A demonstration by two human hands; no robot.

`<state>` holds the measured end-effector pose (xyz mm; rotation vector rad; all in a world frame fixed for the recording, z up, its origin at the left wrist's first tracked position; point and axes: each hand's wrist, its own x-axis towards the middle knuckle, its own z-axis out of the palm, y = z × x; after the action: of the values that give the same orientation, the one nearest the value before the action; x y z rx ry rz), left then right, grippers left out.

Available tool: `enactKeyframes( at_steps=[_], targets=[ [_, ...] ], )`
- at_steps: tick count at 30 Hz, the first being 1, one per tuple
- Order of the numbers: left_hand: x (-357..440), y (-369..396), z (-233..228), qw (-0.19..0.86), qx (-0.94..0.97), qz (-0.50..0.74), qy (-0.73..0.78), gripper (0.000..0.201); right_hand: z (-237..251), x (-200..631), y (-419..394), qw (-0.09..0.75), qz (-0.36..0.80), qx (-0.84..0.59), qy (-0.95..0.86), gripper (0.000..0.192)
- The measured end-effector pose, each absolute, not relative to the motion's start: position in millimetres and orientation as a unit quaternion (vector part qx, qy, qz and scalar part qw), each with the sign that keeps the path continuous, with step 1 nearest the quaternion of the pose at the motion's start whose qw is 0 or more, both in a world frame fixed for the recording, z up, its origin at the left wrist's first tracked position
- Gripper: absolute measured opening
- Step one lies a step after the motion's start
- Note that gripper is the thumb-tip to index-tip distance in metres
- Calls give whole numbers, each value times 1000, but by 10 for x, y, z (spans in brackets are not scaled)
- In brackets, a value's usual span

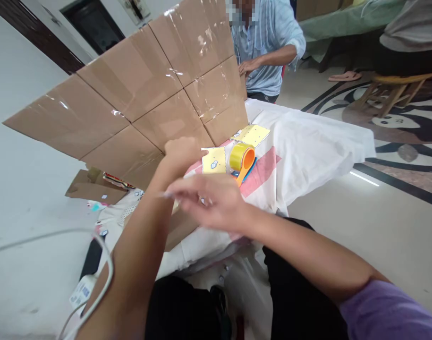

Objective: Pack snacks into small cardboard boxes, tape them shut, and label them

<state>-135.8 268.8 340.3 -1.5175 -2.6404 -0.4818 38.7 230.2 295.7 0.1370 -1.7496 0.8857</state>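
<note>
We're holding left hand [183, 150] half-curled, nearer, at left edge of yellow patterned paper card [216, 156]; right hand [214, 196] hovering nearside, almost pinched; grips unclear.

Bright rm, glare on taped boxes [145, 89], R hand [216, 198] motion-blurred.

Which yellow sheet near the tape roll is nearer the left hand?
The yellow sheet left of the tape roll, beside the left hand; the other sheet lies beyond the roll.
</note>
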Motion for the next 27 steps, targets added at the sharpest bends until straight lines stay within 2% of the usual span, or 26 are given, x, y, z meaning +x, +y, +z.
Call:
enactKeyframes(
  at_steps=[2,4,6,8,11,14,22,27],
  targets=[
    [-1345,2254,3544,41,-455,-75,-886,49,2927,351,2534,509,467,-10,-723,20],
    [-1347,1809,3517,47,-416,-54,-907,49,2834,273,2721,447,530,-60,-718,13],
    [-1377,1408,3336,54,-382,-68,-920,62,2711,197,2821,388,581,-119,-706,7],
    [-1428,1079,3089,48,-400,-103,-909,74,2585,151,2813,332,644,-183,-664,10],
    [-1504,704,2810,49,-450,-136,-881,67,2410,140,2633,228,747,-268,-564,10],
    [-1556,440,2736,35,-525,-166,-834,58,2272,175,2383,149,795,-313,-498,15],
    [-1590,300,2734,60,-542,-206,-812,47,2236,295,2071,52,835,-325,-441,9],
    [-1578,300,2722,72,-543,-202,-812,49,2189,214,2049,42,839,-335,-427,11]
  ],
)
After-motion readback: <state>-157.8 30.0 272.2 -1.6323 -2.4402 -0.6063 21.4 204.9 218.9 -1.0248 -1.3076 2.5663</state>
